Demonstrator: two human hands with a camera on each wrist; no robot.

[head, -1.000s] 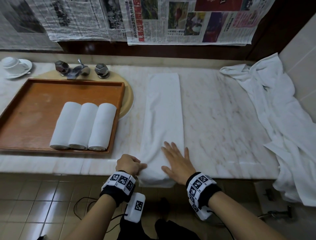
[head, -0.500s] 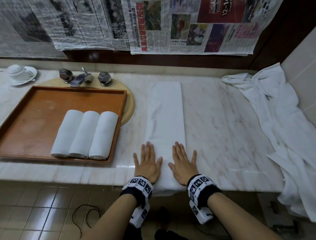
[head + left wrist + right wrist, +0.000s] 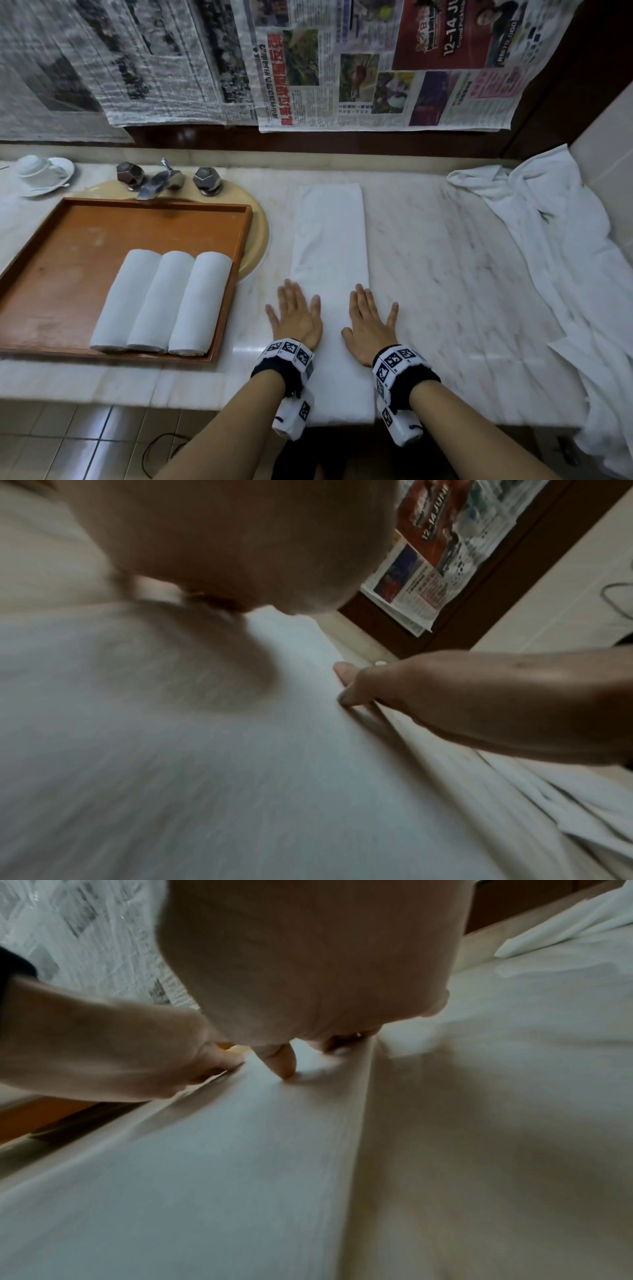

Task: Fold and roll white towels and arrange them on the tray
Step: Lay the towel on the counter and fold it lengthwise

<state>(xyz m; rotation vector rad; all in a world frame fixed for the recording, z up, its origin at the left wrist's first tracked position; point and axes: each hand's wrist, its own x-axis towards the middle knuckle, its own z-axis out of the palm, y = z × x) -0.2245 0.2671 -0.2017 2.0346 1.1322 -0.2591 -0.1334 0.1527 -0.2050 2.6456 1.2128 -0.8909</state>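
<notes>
A white towel (image 3: pixel 330 246), folded into a long narrow strip, lies on the marble counter (image 3: pixel 445 274) and hangs over its front edge. My left hand (image 3: pixel 296 313) lies flat with spread fingers on the strip's left edge. Flat on its right edge lies my right hand (image 3: pixel 370 318). Both wrist views look along the towel (image 3: pixel 171 750) (image 3: pixel 240 1164), each under its own palm and across to the other hand. Three rolled white towels (image 3: pixel 164 301) lie side by side in the brown wooden tray (image 3: pixel 68 246) at the left.
A heap of loose white towels (image 3: pixel 565 257) covers the counter's right end. The tray sits over a beige basin (image 3: pixel 258 233) below a metal tap (image 3: pixel 157 181). A cup and saucer (image 3: pixel 41 169) stand far left. Newspaper sheets (image 3: pixel 376 68) hang on the back wall.
My left hand went from a curled grip at the towel's near left edge to lying flat on it. Both hands have slid forward along the strip and apart to its edges.
</notes>
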